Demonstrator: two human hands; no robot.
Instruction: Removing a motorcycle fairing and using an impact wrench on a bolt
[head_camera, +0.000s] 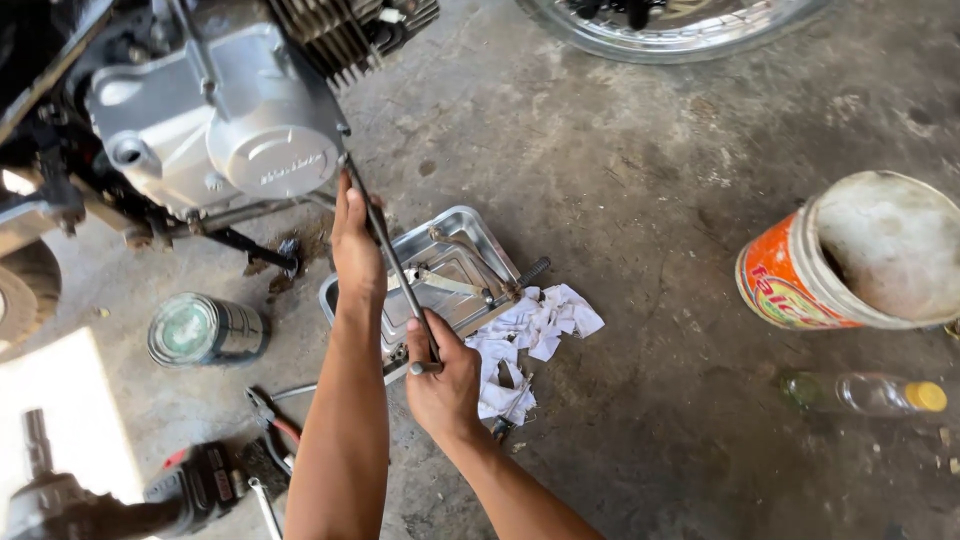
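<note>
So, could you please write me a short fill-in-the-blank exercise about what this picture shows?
1. Both hands, left hand and right hand, grip one long metal ____.
2. The rod reaches up to the silver ____ cover.
3. Under the rod lies a metal tray beside torn white ____.
4. The orange bucket lies on its ____.

Missing words: rod; engine; paper; side

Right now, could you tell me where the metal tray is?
The metal tray lies on the concrete floor mid-frame, behind both hands, beside the torn white paper.
</note>
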